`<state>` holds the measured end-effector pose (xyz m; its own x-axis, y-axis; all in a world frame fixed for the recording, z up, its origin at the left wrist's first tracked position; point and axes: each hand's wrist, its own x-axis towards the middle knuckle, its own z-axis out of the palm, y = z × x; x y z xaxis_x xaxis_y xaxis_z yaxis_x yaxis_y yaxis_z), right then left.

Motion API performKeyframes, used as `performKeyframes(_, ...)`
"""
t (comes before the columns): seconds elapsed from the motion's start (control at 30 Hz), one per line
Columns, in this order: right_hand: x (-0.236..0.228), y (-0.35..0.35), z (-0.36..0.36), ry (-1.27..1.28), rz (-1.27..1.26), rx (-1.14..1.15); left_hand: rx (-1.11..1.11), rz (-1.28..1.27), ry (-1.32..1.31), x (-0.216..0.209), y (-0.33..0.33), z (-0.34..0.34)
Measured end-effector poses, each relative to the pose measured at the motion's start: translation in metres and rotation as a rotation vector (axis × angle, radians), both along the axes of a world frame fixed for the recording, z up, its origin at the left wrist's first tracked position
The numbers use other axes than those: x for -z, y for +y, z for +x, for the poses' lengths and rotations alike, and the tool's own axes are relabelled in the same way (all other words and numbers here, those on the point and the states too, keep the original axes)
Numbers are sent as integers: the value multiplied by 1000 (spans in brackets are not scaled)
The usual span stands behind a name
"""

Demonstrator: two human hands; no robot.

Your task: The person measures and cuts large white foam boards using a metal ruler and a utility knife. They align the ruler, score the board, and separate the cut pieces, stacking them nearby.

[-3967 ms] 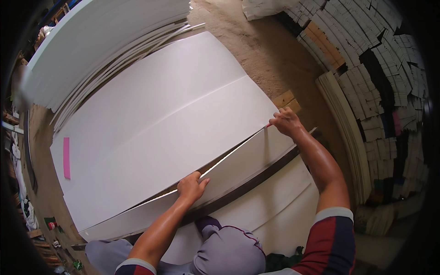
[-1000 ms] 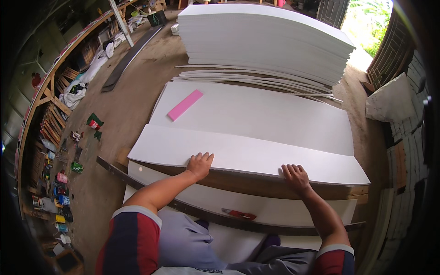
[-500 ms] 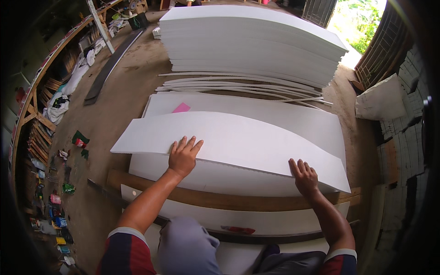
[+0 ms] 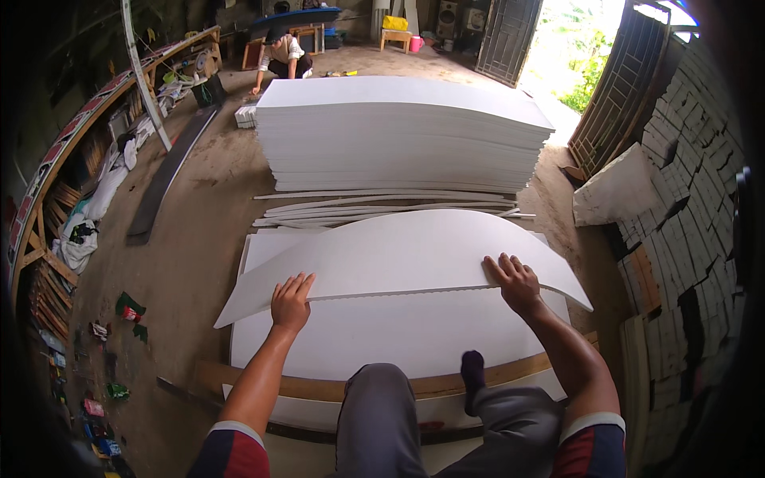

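Observation:
A long white foam-like sheet [image 4: 398, 255] is bowed upward in the middle, with its ends hanging lower. Near its left end my left hand [image 4: 291, 304] grips the near edge, fingers on top and thumb hidden. My right hand [image 4: 516, 283] holds the same edge farther right, fingers spread over the top. Beneath lies a wider white sheet [image 4: 398, 338], partly covered by the bowed one. A brown wooden plank [image 4: 319, 392] runs along the near side of the lower sheet, and my socked foot [image 4: 472, 374] rests beside it.
Ahead stands a tall stack of white sheets [image 4: 398, 143], with thin white strips [image 4: 382, 205] in front. A person [image 4: 287, 60] crouches beyond it. A dark board [image 4: 171, 179] lies at left, near a cluttered wooden shelf [image 4: 36, 231]. Stacked grey-white blocks [image 4: 685, 239] line the right.
The sheet has shifted away from me and bowed more, covering the pink piece seen before. My hands moved with it, my view tilted up, and my foot came into sight by the plank.

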<state>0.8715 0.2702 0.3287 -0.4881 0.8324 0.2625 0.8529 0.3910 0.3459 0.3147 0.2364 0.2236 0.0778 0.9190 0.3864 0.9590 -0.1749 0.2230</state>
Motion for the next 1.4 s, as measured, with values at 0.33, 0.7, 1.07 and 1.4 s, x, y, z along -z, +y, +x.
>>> performKeyframes(0.33, 13, 127, 56, 2, 234, -115, -9, 183, 194, -47, 98, 44)
performKeyframes(0.7, -48, 340, 118, 51, 516, -221, -117, 387, 274, -129, 271, 112)
performKeyframes(1.07, -145, 486, 125, -35, 598, -275, -115, 440, 319, -201, 421, 109)
performKeyframes(1.4, -153, 639, 95, 3, 577, -204, -114, 694, 465, -235, 590, 74)
